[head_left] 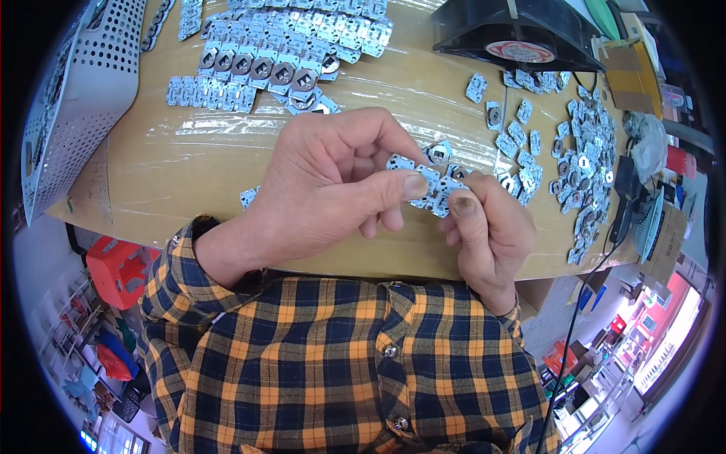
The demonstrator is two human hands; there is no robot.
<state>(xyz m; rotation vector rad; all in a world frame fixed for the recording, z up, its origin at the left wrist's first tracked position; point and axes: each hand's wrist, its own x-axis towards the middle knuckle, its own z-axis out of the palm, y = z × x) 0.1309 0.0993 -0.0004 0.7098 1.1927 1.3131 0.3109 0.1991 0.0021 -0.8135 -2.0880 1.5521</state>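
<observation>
both hands, left hand (325, 189) and right hand (488, 227), pinch a strip of small silver metal plates (427, 181); loose singles (586, 159) piled right, whole strips (280, 45) waiting.

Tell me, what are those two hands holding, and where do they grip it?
Both the left hand and right hand pinch a small strip of joined silvery metal pieces between thumb and fingers, one at each end.

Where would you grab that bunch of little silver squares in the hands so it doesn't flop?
Pinch the strip at its two ends, one from each side, thumbs on top, much as the left hand and right hand hold it. It looks thin, flat and jointed, so a one-end grip would probably let it droop.
</observation>
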